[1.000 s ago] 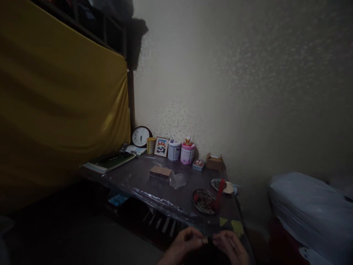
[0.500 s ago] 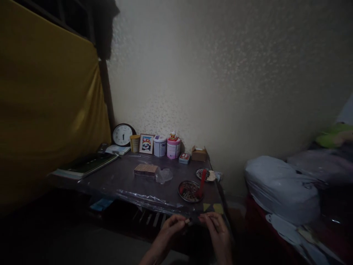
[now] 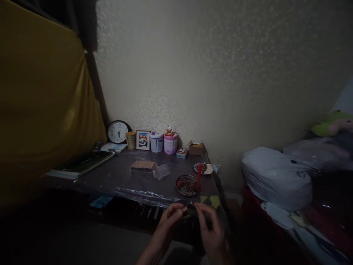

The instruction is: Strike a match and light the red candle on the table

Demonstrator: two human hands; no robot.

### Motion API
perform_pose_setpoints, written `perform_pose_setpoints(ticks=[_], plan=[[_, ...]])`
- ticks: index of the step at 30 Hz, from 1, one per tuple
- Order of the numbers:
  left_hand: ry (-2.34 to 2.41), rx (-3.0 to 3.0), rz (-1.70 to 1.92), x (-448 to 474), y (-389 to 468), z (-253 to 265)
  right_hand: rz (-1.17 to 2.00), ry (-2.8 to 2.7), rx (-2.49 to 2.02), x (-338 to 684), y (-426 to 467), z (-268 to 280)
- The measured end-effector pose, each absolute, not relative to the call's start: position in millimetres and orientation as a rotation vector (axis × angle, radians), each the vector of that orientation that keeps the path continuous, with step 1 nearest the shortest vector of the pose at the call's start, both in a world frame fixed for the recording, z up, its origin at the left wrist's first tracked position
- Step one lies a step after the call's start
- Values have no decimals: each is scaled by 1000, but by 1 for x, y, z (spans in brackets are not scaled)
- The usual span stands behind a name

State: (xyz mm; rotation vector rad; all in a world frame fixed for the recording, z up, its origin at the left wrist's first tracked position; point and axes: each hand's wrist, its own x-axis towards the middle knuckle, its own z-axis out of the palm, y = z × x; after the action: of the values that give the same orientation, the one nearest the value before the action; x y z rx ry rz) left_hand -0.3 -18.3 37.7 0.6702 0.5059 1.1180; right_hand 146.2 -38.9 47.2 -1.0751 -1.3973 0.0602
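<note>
Hands meet low in the head view, just in front of the near edge of the worktop (image 3: 124, 180). Left hand (image 3: 168, 221) has its fingers (image 3: 176, 209) pressed together, pinching a small pale piece (image 3: 185, 209) at its tip. Right hand (image 3: 209, 228) comes up from the other side, its fingers (image 3: 199, 208) drawn together at the same spot, touching or nearly touching the piece; the dim light hides which. What the piece is cannot be told.

Just beyond the hands, on the worktop, a round dish (image 3: 187, 185) holds dark bits with a red spoon (image 3: 198, 176) standing tilted in it. A second small dish (image 3: 203, 168) lies a little further back, with pale sticks across it. Near the middle sits a flat stack of wooden sticks (image 3: 142, 166) beside a crumpled clear bag (image 3: 162, 170). Along the wall stand a clock (image 3: 118, 131), a yellow cup (image 3: 130, 140), a framed panda picture (image 3: 143, 140), a white tin (image 3: 156, 141), a pink tin (image 3: 170, 142) and a small cardboard box (image 3: 196, 147). Dark books (image 3: 82, 163) rest at the left end, below a yellow cloth (image 3: 41, 103). A pale bundle (image 3: 275, 176) lies off to the right.
</note>
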Motion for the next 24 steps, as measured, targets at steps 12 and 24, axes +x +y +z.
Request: perform_pose_setpoints(ticks=[12,24], plan=[[458,700,1176,7,-13,28,-164,-1534,-979,148,-36,42],[532,736,1203,8,-18,39,-284,-1569,-916,153,-44,56]])
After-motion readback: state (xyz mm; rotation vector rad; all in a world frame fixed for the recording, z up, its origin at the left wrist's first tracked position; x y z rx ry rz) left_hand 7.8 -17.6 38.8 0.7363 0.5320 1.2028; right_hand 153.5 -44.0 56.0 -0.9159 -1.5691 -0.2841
